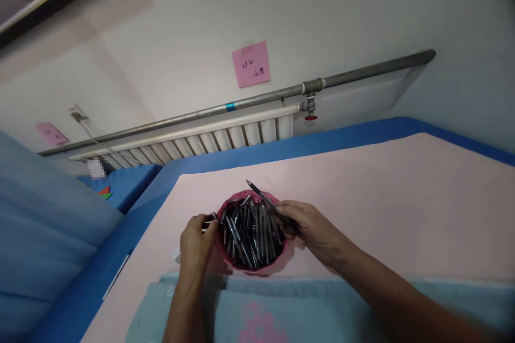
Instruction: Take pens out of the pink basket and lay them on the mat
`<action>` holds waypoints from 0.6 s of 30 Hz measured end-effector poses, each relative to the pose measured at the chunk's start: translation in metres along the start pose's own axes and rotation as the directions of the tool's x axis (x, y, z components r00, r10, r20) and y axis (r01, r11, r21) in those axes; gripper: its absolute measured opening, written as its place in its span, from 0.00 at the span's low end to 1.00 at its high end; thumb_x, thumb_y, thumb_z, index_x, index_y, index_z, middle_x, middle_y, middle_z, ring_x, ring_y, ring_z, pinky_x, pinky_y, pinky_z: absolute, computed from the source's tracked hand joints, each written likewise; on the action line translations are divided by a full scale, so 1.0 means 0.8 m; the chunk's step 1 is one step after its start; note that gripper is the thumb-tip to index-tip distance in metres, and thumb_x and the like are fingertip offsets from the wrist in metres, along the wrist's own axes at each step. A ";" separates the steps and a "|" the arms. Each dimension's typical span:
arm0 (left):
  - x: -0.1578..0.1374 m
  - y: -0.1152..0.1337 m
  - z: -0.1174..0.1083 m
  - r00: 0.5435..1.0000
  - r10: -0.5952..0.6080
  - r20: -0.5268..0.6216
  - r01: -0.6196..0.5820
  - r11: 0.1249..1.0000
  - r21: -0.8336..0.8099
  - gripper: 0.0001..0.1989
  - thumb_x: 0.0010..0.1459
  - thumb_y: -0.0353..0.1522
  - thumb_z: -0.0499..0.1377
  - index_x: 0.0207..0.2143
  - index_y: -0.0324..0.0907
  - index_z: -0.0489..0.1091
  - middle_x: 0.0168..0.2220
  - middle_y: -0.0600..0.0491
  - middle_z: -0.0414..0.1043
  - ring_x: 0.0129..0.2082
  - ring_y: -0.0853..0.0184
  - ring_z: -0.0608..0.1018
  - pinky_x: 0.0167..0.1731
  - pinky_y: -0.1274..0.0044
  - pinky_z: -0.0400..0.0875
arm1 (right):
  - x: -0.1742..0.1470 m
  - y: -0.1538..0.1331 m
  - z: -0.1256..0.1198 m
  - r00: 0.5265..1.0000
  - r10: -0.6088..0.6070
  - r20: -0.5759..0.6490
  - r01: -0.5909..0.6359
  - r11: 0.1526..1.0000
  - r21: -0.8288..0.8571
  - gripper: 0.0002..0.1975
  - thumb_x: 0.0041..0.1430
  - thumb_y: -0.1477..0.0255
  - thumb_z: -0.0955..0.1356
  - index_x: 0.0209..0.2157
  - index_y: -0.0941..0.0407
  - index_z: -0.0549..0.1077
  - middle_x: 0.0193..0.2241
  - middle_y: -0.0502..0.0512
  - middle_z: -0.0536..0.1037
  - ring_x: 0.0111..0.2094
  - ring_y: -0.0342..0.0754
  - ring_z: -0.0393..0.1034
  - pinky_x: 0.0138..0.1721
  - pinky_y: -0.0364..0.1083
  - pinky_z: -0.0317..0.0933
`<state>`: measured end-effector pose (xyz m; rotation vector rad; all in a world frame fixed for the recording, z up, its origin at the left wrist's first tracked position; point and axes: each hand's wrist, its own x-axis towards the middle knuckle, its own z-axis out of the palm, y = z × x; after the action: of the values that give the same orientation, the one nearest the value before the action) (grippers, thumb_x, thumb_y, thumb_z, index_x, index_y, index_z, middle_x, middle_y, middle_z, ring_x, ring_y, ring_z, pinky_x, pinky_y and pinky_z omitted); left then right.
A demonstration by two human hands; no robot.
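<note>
In front of me a round pink basket [241, 267] is filled with black and clear pens [251, 236]. My right hand [308, 225], at the basket's right rim, pinches a pen [261, 195] with its tip pointing up and left over the far rim. More dark pen-like pieces show under its fingers, partly hidden. Beside the left rim, my left hand [197, 241] is closed around a small dark piece [210, 218] with a silvery end, which looks like a pen cap; the fingers cover part of it.
The basket stands on a pink sheet [382, 198] over a blue table [273, 151]. A light blue cloth [314, 311] lies along the near side. Behind are a white radiator [225, 136], a grey pipe [181, 118] and a pink note [251, 64]. Blue fabric [36, 236] hangs at left.
</note>
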<state>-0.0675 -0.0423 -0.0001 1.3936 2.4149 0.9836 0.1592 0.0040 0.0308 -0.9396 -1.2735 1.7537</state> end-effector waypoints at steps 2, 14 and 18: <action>-0.002 0.004 -0.002 0.999 -0.013 -0.032 0.005 0.975 -0.221 0.12 0.49 0.39 0.55 0.33 0.42 0.71 0.33 0.51 0.74 0.35 0.63 0.74 0.39 0.71 0.65 | 0.001 0.003 -0.001 1.000 -0.030 -0.002 0.030 0.998 -0.052 0.09 0.52 0.69 0.64 0.25 0.59 0.71 0.15 0.45 0.65 0.17 0.38 0.56 0.21 0.40 0.51; -0.009 0.014 -0.004 0.977 0.195 0.085 -0.097 0.767 -0.635 0.17 0.52 0.38 0.55 0.44 0.43 0.69 0.45 0.50 0.69 0.45 0.64 0.70 0.45 0.72 0.64 | 0.005 0.011 -0.010 0.898 -0.438 0.040 0.365 0.691 -0.624 0.12 0.54 0.71 0.63 0.38 0.52 0.76 0.29 0.52 0.72 0.31 0.45 0.67 0.33 0.45 0.61; -0.011 0.018 -0.003 0.955 0.279 0.099 -0.175 0.800 -0.573 0.14 0.54 0.36 0.53 0.43 0.43 0.70 0.44 0.51 0.69 0.47 0.66 0.69 0.49 0.73 0.60 | 0.007 0.010 -0.014 0.897 -0.430 0.105 0.373 0.606 -0.702 0.11 0.55 0.72 0.63 0.38 0.51 0.75 0.28 0.52 0.71 0.32 0.46 0.66 0.34 0.45 0.60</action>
<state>-0.0539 -0.0463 0.0092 1.4750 1.6461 1.4095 0.1653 0.0114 0.0199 -0.9961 -1.9939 0.8337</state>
